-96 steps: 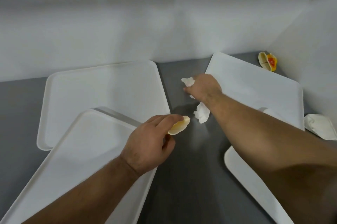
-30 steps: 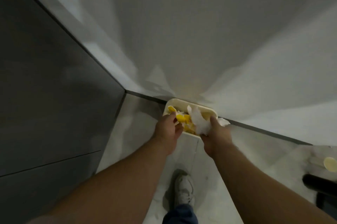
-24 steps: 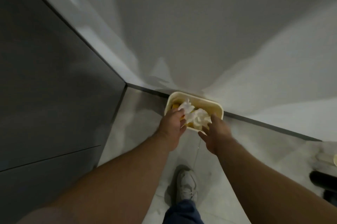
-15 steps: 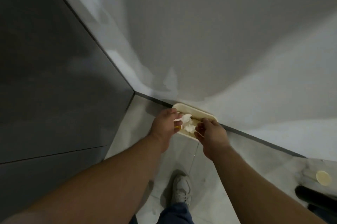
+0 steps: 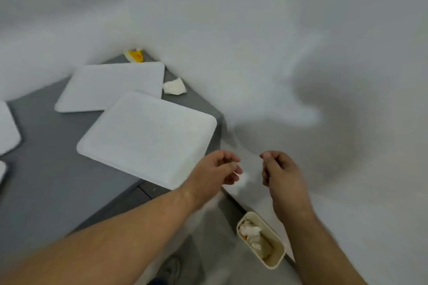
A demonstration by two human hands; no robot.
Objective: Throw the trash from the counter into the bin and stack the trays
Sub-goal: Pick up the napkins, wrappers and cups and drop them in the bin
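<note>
My left hand point(image 5: 217, 170) and my right hand point(image 5: 279, 172) hover empty, fingers loosely curled, above the floor just past the counter's right corner. Below them the cream bin point(image 5: 275, 260) stands against the wall with white tissue point(image 5: 249, 231) and yellow scraps inside. A white tray point(image 5: 148, 136) lies on the grey counter point(image 5: 46, 182), overhanging its right end. A second white tray point(image 5: 111, 86) sits behind it. A crumpled white wrapper point(image 5: 174, 86) lies by the wall, and a yellow-and-red wrapper point(image 5: 134, 55) sits in the far corner.
Parts of two more white trays point(image 5: 8, 129) show at the left edge. White walls close the counter's back and right side. My shoe point(image 5: 170, 269) stands on the pale floor between the counter and the bin.
Both hands let go of the tissue and yellow scrap into the bin and rose away from it. My view swung from the floor back up to the counter.
</note>
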